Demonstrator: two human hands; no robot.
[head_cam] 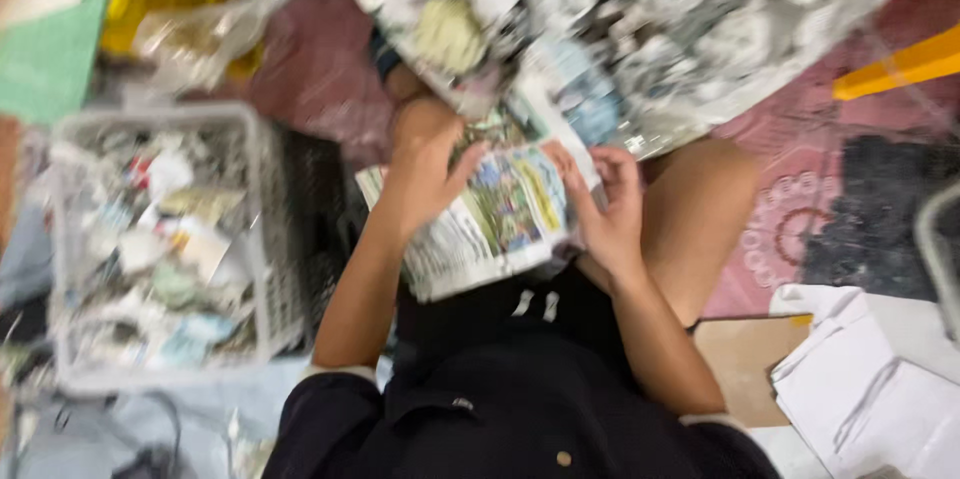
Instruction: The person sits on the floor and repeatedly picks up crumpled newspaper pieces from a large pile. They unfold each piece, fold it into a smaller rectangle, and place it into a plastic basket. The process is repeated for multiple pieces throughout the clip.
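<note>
fingers (470,161) of both hands pinch a folded newspaper sheet (490,219).

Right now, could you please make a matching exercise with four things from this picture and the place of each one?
Things:
1. newspaper
2. basket
3. white sheets
4. plastic bag

Places:
A. bottom right of the view
B. between the left hand and the right hand
C. at the top, filled with crumpled paper
D. left of the person, filled with paper scraps

Pairs: 1-B, 2-D, 3-A, 4-C
</note>
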